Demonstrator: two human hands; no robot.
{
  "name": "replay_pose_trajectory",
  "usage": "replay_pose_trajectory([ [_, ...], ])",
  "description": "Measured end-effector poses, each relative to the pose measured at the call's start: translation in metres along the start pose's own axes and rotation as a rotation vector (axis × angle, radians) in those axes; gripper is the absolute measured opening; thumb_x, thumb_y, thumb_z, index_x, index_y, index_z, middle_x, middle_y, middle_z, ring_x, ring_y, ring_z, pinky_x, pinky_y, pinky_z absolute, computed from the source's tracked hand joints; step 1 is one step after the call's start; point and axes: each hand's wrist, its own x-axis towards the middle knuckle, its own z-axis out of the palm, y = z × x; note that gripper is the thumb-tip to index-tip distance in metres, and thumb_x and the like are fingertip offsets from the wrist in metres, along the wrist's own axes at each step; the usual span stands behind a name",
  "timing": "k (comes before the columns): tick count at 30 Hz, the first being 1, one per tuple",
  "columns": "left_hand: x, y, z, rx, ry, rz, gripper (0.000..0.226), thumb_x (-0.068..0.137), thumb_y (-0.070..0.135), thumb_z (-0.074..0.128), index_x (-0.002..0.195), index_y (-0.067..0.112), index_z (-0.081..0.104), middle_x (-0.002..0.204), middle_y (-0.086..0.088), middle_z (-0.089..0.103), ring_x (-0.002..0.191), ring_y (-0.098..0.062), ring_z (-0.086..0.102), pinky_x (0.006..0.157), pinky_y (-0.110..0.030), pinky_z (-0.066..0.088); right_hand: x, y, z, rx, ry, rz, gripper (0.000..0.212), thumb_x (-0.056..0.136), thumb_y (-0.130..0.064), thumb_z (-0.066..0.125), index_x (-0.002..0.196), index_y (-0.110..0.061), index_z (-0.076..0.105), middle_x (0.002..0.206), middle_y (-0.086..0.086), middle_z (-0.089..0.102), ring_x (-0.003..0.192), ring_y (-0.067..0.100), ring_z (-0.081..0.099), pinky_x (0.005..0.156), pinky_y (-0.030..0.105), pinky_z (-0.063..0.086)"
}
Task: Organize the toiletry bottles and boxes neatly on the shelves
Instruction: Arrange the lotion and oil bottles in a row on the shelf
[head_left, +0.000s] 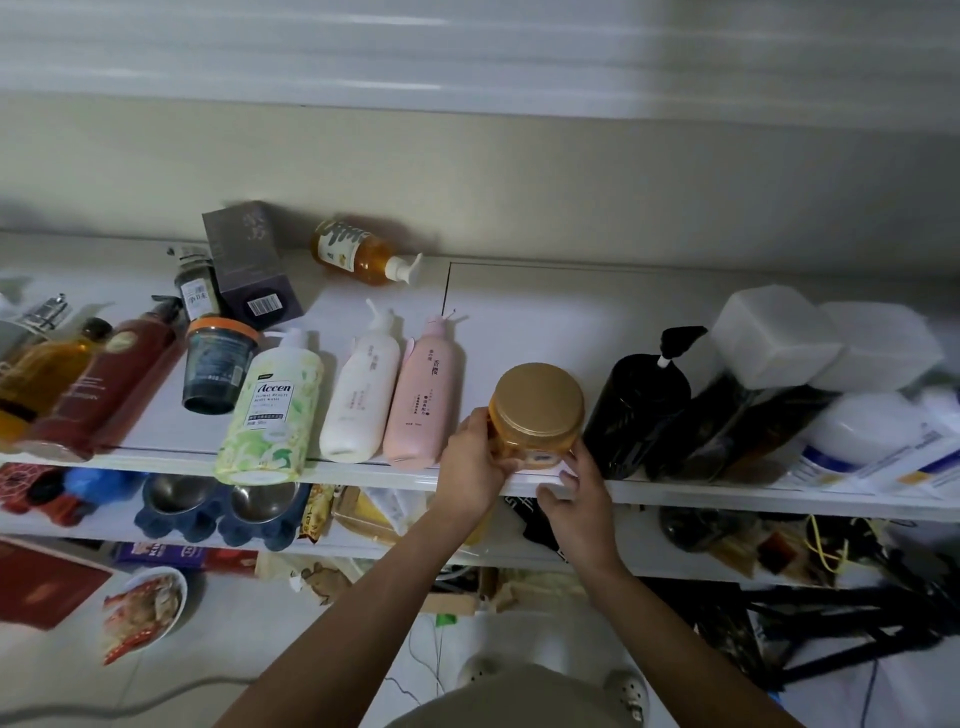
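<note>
While at shelf edge (675, 492), gold-lidded jar (537, 402) in both hands' (475, 460) (576, 493) grasp, black bottle (634, 415) near.

Two steel bowls (179, 493) sit in a dark blue paw-shaped holder (171, 527), and a yellow snack packet (318, 512) stands just to its right. On the tiled floor (234, 623) are a white dish (181, 590) of reddish food, a flat red item (44, 584) to its left, and white perforated clogs (631, 691) at the bottom edge. Black stand legs (831, 623) lie tangled at right, with a yellow cable (823, 545) above them. A slatted blind (467, 47) hangs over a beige wall (519, 171).
</note>
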Motion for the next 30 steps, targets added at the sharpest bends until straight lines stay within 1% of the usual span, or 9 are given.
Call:
replay_pose_trajectory([
  [4, 0.003, -0.002, 0.002, 0.011, -0.018, 0.021, 0.048, 0.066, 0.01, 0.078, 0.105, 0.014, 0.05, 0.1, -0.003, 0.066, 0.09, -0.021, 0.067, 0.071, -0.043, 0.057, 0.0, 0.0, -0.005, 0.009, -0.023, 0.026, 0.07, 0.081, 0.0, 0.062, 0.142, -0.021, 0.036, 0.133, -0.003, 0.05, 0.105, 0.015, 0.053, 0.084, 0.019, 0.04],
  [6, 0.004, -0.002, 0.002, 0.017, -0.017, 0.032, 0.047, 0.067, 0.011, 0.079, 0.105, 0.013, 0.051, 0.1, -0.003, 0.067, 0.09, -0.021, 0.067, 0.072, -0.043, 0.057, -0.001, 0.0, -0.008, 0.021, -0.041, 0.031, 0.068, 0.081, 0.0, 0.061, 0.141, -0.021, 0.038, 0.134, -0.003, 0.051, 0.108, 0.01, 0.052, 0.083, 0.013, 0.04],
  [9, 0.005, -0.002, 0.003, 0.025, -0.007, 0.035, 0.045, 0.068, 0.011, 0.08, 0.105, 0.01, 0.052, 0.101, -0.004, 0.067, 0.09, -0.02, 0.067, 0.076, -0.04, 0.056, -0.005, -0.002, -0.012, 0.033, -0.071, 0.056, 0.067, 0.083, 0.001, 0.061, 0.142, -0.02, 0.038, 0.129, -0.007, 0.049, 0.109, 0.011, 0.05, 0.088, 0.018, 0.038],
  [12, 0.002, -0.002, 0.005, 0.043, -0.008, 0.061, 0.046, 0.069, 0.012, 0.08, 0.106, 0.008, 0.052, 0.101, -0.005, 0.066, 0.091, -0.021, 0.066, 0.075, -0.041, 0.055, -0.005, -0.004, -0.016, 0.032, -0.054, 0.052, 0.061, 0.083, 0.002, 0.06, 0.138, -0.018, 0.043, 0.121, -0.004, 0.052, 0.111, 0.015, 0.051, 0.086, 0.02, 0.039],
  [18, -0.001, -0.003, 0.008, 0.048, -0.011, 0.091, 0.048, 0.07, 0.011, 0.079, 0.109, 0.008, 0.052, 0.104, -0.007, 0.065, 0.093, -0.023, 0.066, 0.078, -0.041, 0.054, -0.009, -0.003, -0.019, 0.012, -0.029, 0.034, 0.054, 0.082, 0.003, 0.061, 0.13, -0.019, 0.051, 0.106, -0.006, 0.057, 0.09, 0.006, 0.056, 0.066, 0.006, 0.046],
  [20, -0.001, -0.003, 0.009, 0.045, -0.017, 0.093, 0.047, 0.071, 0.012, 0.078, 0.11, 0.009, 0.052, 0.104, -0.006, 0.066, 0.093, -0.022, 0.066, 0.078, -0.041, 0.055, -0.009, -0.004, -0.02, 0.019, -0.027, 0.031, 0.053, 0.083, 0.003, 0.06, 0.129, -0.02, 0.051, 0.105, -0.007, 0.058, 0.093, 0.012, 0.058, 0.067, 0.008, 0.046],
  [23, -0.001, -0.005, 0.01, 0.041, -0.022, 0.096, 0.048, 0.071, 0.012, 0.078, 0.111, 0.01, 0.052, 0.104, -0.006, 0.066, 0.093, -0.022, 0.066, 0.079, -0.041, 0.055, -0.009, -0.004, -0.02, 0.011, -0.032, 0.039, 0.054, 0.082, 0.002, 0.061, 0.131, -0.02, 0.051, 0.111, -0.004, 0.057, 0.104, 0.017, 0.057, 0.083, 0.023, 0.047],
  [25, 0.0, -0.006, 0.01, 0.041, -0.02, 0.099, 0.048, 0.071, 0.012, 0.079, 0.11, 0.01, 0.052, 0.105, -0.006, 0.065, 0.093, -0.022, 0.066, 0.079, -0.041, 0.054, -0.009, -0.003, -0.02, 0.003, -0.035, 0.042, 0.055, 0.082, 0.002, 0.061, 0.132, -0.019, 0.05, 0.11, -0.005, 0.055, 0.108, 0.019, 0.057, 0.088, 0.027, 0.046],
  [30, -0.001, -0.006, 0.011, 0.051, -0.017, 0.108, 0.046, 0.072, 0.013, 0.078, 0.109, 0.012, 0.052, 0.103, -0.003, 0.064, 0.094, -0.019, 0.065, 0.08, -0.04, 0.054, -0.009, -0.002, -0.018, -0.024, -0.019, 0.018, 0.051, 0.083, 0.0, 0.063, 0.129, -0.018, 0.051, 0.109, -0.005, 0.056, 0.099, 0.015, 0.058, 0.075, 0.017, 0.047],
])
